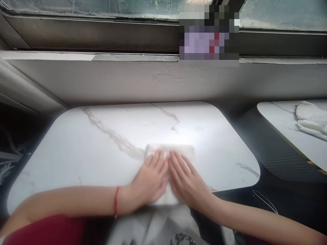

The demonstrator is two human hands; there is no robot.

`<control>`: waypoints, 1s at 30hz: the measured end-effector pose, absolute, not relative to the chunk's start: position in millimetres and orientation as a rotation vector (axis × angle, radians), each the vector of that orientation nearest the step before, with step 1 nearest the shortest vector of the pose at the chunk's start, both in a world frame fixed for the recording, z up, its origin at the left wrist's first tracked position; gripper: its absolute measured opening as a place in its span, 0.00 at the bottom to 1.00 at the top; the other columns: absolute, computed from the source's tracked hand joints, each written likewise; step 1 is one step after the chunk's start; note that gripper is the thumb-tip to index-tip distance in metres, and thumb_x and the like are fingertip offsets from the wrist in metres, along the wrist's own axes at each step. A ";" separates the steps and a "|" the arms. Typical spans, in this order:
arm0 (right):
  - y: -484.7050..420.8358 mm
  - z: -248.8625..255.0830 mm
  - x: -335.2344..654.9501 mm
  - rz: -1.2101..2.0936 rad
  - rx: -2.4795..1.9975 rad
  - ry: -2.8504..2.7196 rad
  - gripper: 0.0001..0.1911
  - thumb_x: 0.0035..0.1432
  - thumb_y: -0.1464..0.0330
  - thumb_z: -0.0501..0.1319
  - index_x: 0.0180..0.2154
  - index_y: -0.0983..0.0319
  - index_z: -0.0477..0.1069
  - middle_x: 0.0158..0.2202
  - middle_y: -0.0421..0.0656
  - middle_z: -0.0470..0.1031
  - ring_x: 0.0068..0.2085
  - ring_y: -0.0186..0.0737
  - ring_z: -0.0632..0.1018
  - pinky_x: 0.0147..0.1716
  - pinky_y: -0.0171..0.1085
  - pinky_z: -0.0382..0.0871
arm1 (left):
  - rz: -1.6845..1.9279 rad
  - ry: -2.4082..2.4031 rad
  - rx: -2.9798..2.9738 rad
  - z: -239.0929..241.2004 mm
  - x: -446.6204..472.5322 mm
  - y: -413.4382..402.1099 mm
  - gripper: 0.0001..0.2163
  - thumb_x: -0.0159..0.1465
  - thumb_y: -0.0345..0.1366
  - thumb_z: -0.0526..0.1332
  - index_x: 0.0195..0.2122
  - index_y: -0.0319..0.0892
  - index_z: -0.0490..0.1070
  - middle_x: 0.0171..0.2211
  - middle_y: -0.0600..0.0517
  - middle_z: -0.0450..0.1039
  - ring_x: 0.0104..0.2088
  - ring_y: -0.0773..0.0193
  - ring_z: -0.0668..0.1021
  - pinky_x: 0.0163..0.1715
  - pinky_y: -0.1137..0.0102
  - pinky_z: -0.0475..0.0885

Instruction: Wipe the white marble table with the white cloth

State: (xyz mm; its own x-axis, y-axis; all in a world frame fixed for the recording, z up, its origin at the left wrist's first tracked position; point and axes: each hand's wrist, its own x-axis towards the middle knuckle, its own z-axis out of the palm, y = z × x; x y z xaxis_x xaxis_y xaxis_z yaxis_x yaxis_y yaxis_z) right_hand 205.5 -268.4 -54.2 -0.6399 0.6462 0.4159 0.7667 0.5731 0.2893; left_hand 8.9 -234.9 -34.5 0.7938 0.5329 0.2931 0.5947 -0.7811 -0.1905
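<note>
A folded white cloth [188,150] lies on the white marble-patterned table [76,149], near its front edge. My left hand [150,177] rests flat on the left part of the cloth, fingers stretched forward. Beside it, my right hand [185,178] presses flat on the right part, fingers extended and angled towards the left hand. The fingertips of both hands nearly meet, and both hands look slightly blurred. A red string bracelet [116,201] circles my left wrist. Much of the cloth is hidden beneath my palms.
A second white table [283,122] stands to the right, with what looks like white knitted gloves [311,117] on it. Behind the table is a pale wall [122,81] below windows. A pixelated patch covers part of the sill. A thin white cord [265,200] lies at right.
</note>
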 end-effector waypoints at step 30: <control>-9.2 -65.2 91.9 -0.084 -1.633 -2.363 0.37 0.70 0.51 0.50 0.72 0.62 0.55 0.67 0.64 0.57 0.61 0.68 0.64 0.58 0.56 0.60 | -0.434 -1.762 -2.471 -48.6 -69.3 -21.2 0.24 0.72 0.36 0.44 0.65 0.32 0.65 0.67 0.36 0.65 0.67 0.48 0.68 0.67 0.53 0.58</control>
State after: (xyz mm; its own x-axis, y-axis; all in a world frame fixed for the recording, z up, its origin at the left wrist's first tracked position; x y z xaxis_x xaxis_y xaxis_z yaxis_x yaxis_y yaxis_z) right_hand 91.9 -9.2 -65.2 -0.3303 0.9101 0.2503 0.9255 0.3643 -0.1033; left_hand -69.3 -21.2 -48.6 0.3003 0.9143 0.2717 0.9359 -0.3374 0.1009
